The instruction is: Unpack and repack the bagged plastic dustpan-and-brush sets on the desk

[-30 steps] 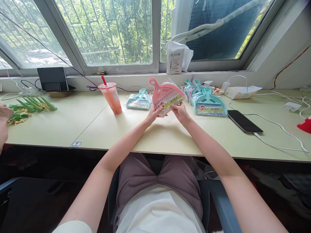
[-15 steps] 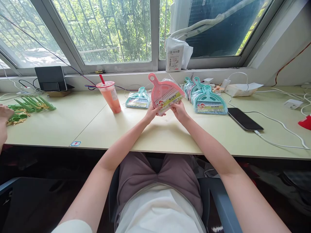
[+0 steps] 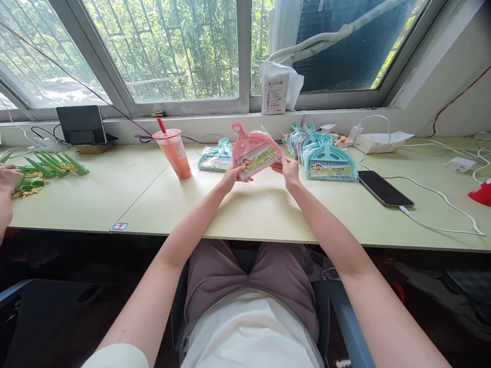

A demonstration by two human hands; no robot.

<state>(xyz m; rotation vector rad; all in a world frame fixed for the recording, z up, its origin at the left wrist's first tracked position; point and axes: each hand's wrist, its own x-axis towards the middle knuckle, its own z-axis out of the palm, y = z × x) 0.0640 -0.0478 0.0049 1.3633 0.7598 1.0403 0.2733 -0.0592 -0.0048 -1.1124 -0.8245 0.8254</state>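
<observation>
The pink dustpan (image 3: 251, 142) is smooth plastic with a soft shine, sealed in clear, crinkled, glossy film, and the teal dustpan (image 3: 329, 153) has the same look of smooth plastic under shiny wrap. The cup (image 3: 176, 156) is clear, smooth plastic, its straw (image 3: 161, 125) glossy plastic. The phone (image 3: 385, 189) has a glossy, glass-like face. The table (image 3: 153, 207) looks smooth with a dull sheen. The window frame (image 3: 244, 61) appears to be satin metal; the bag (image 3: 294, 84) is thin, wrinkled plastic. The trousers (image 3: 282, 271) and shirt (image 3: 249, 332) are matt, softly creased cloth.
</observation>
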